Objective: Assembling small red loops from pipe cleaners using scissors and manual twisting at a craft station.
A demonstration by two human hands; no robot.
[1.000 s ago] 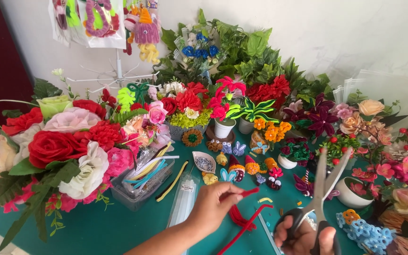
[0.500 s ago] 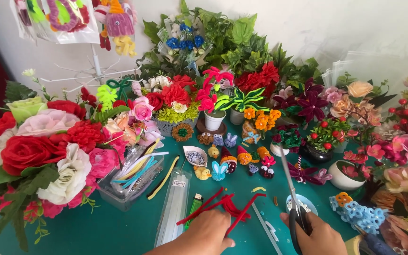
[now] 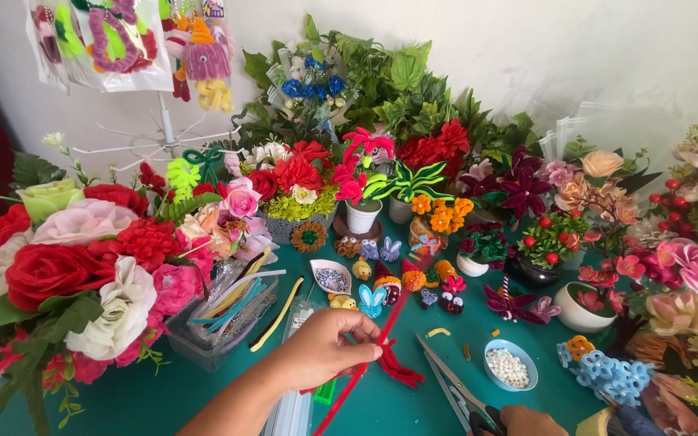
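Two hands busy near table point(image 3: 163, 396) front edge: left hand point(image 3: 329, 347) pinching red pipe cleaners point(image 3: 381, 355), partly bunched, untrimmed; right hand point(image 3: 527, 420) gripping opened scissors point(image 3: 454, 383).

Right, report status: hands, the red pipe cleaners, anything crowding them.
Left hand pinching red pipe cleaners. Right hand gripping scissors, blades apart. Bead bowl and small figurines close by.

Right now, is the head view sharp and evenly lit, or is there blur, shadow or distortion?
Head view: soft even daylight, no glare; the left hand and red pipe cleaner are slightly motion-soft; faint shadows lie on the white wall; the right hand with the scissors is cut off by the bottom edge; mild wide-angle stretch at the sides.
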